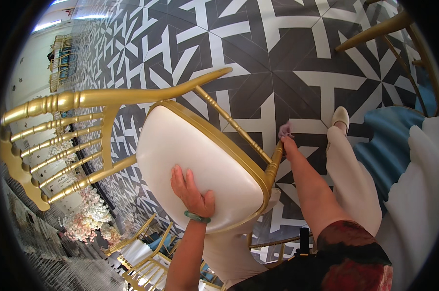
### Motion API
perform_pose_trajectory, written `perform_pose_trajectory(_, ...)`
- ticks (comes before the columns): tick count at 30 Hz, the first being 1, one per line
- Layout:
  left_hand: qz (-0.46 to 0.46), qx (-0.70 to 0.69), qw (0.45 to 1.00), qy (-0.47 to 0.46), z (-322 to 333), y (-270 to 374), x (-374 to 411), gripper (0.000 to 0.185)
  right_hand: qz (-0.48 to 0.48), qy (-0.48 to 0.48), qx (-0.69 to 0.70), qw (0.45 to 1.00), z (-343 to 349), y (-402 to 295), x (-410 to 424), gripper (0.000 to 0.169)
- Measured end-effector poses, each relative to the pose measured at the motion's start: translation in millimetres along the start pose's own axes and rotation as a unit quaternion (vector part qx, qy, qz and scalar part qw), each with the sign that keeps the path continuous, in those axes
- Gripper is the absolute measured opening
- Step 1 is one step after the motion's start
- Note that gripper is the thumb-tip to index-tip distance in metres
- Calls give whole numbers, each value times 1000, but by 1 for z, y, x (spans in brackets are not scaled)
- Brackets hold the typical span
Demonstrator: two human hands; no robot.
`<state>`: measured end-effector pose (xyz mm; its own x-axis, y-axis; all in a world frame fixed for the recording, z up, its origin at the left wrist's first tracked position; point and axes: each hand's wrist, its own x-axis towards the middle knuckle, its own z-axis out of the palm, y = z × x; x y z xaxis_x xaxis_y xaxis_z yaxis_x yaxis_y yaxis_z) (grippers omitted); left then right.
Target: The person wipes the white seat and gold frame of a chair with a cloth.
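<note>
A gold chiavari-style chair (117,95) with a padded white seat (205,145) is tilted before me, its spindled back to the left. My left hand (192,192) lies flat on the white seat, fingers a little apart, a green bangle (197,216) at its wrist. Lower on the right, my right hand (289,146) is closed around a mauve cloth (286,130) against a turned front chair leg (276,157). Part of that hand's grip is hidden by its own wrist. A thin gold stretcher (230,120) runs between the legs on the near side.
Black-and-white patterned tiles (237,47) make up the floor. Blue satin cloth (383,142) and white cloth (419,182) hang close on my right. Another gold chair (379,31) stands at upper right, and more gold chairs (150,267) at lower left. Pale flowers (90,214) stand beyond.
</note>
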<state>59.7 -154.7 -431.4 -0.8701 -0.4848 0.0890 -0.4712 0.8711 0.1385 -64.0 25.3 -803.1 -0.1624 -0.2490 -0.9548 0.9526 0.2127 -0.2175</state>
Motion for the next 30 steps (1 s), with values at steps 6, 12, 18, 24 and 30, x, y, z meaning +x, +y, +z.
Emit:
perform_pose_trajectory(6,-13,20,1000,5,-5,-1,-2,62,-78,-119,-68,988,22,-62,-81,27)
perform_pose_trajectory(12,-41,4,999,29,-1,-5,-2,64,-177,-218,-238,930,79,-114,-181,34)
perform_pose_trajectory(18,-36,25,999,26,-4,-4,-3,61,-364,-182,-525,747,136,-129,-158,26)
perform_pose_trajectory(24,-29,17,999,32,4,-3,-3,62,-470,-119,-560,672,233,-181,-108,28)
perform_pose_trajectory(30,-27,22,999,22,-1,-3,-2,63,-477,-48,-560,675,273,-189,-101,30)
